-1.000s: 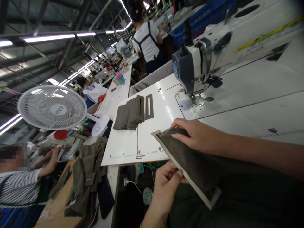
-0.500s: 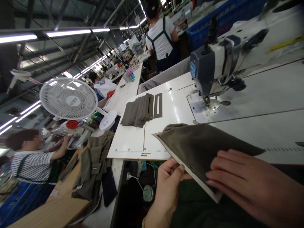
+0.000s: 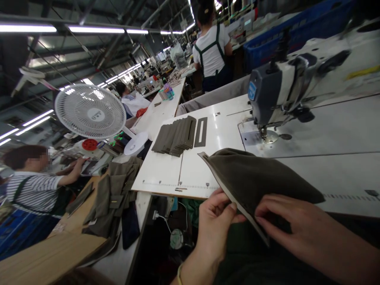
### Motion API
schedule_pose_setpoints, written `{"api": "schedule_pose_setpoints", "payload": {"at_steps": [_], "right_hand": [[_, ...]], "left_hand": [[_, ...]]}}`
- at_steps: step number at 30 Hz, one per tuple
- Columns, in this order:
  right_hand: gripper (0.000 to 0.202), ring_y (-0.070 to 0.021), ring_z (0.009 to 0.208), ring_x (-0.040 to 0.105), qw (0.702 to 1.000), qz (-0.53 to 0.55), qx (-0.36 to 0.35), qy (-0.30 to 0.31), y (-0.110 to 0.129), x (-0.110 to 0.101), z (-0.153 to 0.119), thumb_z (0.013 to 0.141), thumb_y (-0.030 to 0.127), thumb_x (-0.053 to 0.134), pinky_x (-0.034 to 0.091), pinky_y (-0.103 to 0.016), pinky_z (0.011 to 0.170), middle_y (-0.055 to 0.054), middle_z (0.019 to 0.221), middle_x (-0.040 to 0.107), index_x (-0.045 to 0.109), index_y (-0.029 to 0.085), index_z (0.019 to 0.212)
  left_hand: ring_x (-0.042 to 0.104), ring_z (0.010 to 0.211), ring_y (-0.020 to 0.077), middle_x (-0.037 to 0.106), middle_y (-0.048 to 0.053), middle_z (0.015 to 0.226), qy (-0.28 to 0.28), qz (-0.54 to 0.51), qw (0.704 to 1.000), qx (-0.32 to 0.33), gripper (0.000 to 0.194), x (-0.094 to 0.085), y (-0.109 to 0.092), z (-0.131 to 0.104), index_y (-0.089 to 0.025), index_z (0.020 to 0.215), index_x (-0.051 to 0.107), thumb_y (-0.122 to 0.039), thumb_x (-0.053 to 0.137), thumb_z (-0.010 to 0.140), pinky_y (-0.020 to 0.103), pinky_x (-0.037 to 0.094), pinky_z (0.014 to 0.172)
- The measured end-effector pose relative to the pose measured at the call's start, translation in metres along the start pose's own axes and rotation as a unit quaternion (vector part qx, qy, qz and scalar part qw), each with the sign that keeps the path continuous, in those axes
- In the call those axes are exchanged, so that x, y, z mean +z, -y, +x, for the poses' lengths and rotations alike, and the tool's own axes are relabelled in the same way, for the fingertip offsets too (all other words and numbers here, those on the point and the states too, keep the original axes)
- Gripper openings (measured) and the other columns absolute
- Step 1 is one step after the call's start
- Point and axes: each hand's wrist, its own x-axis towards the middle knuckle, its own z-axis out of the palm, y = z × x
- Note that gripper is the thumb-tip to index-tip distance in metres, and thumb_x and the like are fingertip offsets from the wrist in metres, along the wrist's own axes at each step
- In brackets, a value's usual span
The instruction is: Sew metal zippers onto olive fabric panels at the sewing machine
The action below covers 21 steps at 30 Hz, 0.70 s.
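So the left hand [image 3: 218, 217] is pinching the pale edge of the olive fabric piece [image 3: 261, 174], right hand [image 3: 285, 221] gripping that edge lower down. Fabric's partly on the white surface [image 3: 160, 170], near the sewing machine [image 3: 267, 95].

Yellowish wristband [image 3: 179, 274], dark green clothing [image 3: 247, 253]

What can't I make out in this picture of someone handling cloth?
- Head view: underside of the dark cloth, hidden by its upper side.
- Head view: cloth under the left hand, covered by its fingers.
- Head view: sewing machine, cut off by the right edge.
- Head view: lettering on the fan, too small.
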Motion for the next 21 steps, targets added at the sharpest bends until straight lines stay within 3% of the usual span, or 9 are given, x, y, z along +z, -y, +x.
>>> {"api": "schedule_pose_setpoints", "payload": {"at_steps": [3, 11, 21], "right_hand": [[0.020, -0.0146, 0.060, 0.059, 1.000, 0.012, 0.021, 0.017, -0.001, -0.002, 0.003, 0.080, 0.025, 0.047, 0.047, -0.026, 0.056, -0.001, 0.068, 0.062, 0.063, 0.023, 0.068], [0.022, -0.0149, 0.057, 0.055, 0.965, 0.149, 0.149, 0.154, -0.021, -0.006, 0.012, 0.076, 0.039, 0.054, 0.043, -0.025, 0.053, -0.001, 0.062, 0.061, 0.063, 0.021, 0.067], [0.022, -0.0144, 0.059, 0.054, 0.951, 0.204, 0.160, 0.166, -0.022, -0.006, 0.013, 0.077, 0.040, 0.058, 0.042, -0.025, 0.055, 0.000, 0.063, 0.060, 0.062, 0.020, 0.068]], "left_hand": [[0.063, 0.105, 0.0292, 0.061, 0.011, 0.125, 0.003, -0.013, 1.000, 0.000, 0.027, 0.001, 0.000, 0.001, -0.013, 0.093, 0.077, -0.028, 0.082, 0.070, 0.024, 0.060, 0.068], [0.066, 0.086, 0.0216, 0.069, 0.012, 0.105, 0.023, -0.042, 0.998, -0.037, 0.038, 0.000, 0.000, 0.008, -0.012, 0.093, 0.078, -0.032, 0.087, 0.062, 0.023, 0.059, 0.064], [0.063, 0.073, 0.0153, 0.070, 0.011, 0.096, 0.029, -0.061, 0.997, -0.036, 0.039, -0.003, -0.002, 0.011, -0.010, 0.088, 0.077, -0.032, 0.089, 0.058, 0.022, 0.057, 0.061]]}}
